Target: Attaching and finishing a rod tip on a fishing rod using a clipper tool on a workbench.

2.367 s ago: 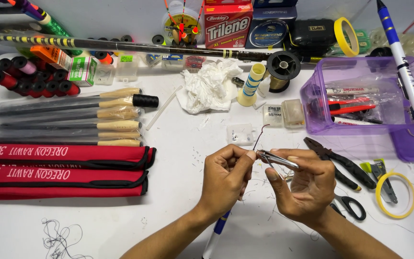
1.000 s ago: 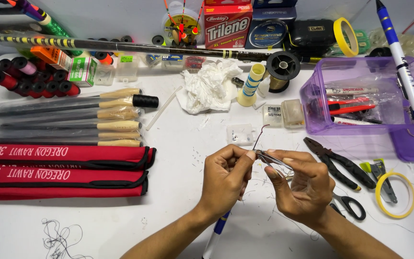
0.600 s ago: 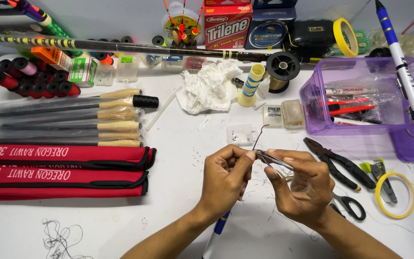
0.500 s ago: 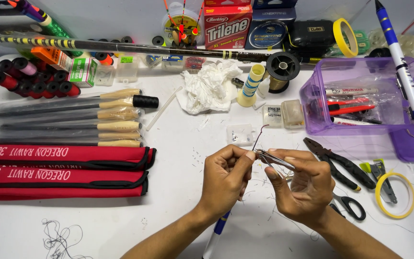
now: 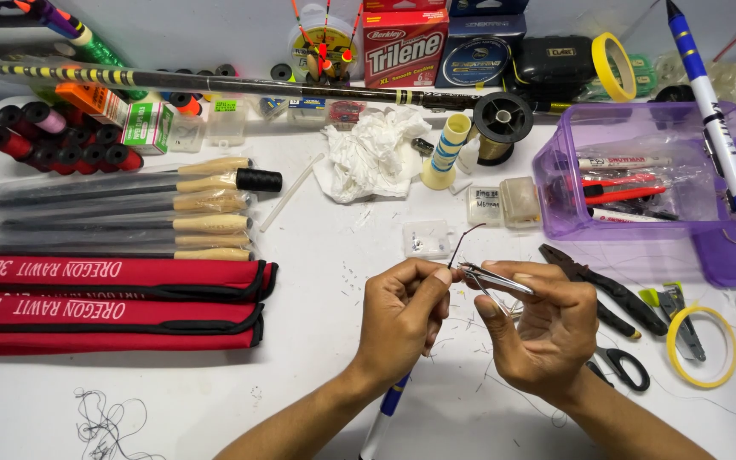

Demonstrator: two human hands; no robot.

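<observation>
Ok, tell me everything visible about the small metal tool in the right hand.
The small metal tool looks like shiny silver nail-clipper-style nippers: two thin flat steel leaves meeting at a narrow tip. It lies nearly level, tip pointing left toward the left hand, above the white table. The right hand pinches it between thumb and fingers. A thin dark line curls up from the left fingertips at its tip. Whether the blades are closed is unclear.

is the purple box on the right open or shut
Open: the purple box has no lid on, and the markers inside show from above.
</observation>
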